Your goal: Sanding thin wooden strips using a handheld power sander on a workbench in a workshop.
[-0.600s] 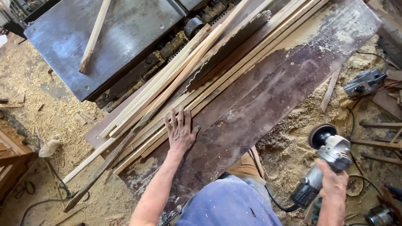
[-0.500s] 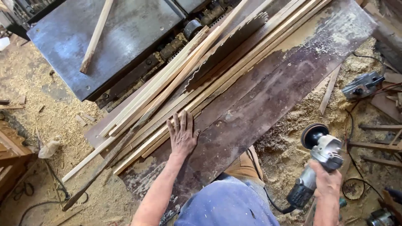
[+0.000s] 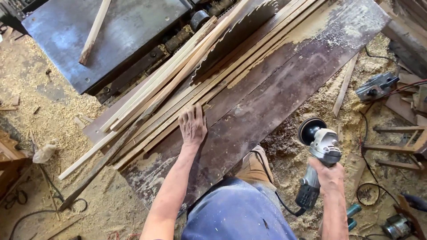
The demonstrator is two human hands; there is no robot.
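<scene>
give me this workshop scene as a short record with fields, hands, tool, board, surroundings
left hand: left hand flat, palm down, on the long dark weathered wooden board, beside the pale thin wooden strips
right hand: right hand grips the grey angle grinder, held off the board's right edge
grinder disc: dark, not touching wood
behind board: large toothed circular saw blade, grey metal machine table
floor: sawdust-covered ground, cables, wood offcuts

A grey machine table (image 3: pixel 133 31), a planer (image 3: pixel 376 86) and sawdust (image 3: pixel 49 120) lie around.

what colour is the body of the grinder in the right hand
Light grey, with a black disc guard and dark handle end; the angle grinder shows best in the head view.
</scene>
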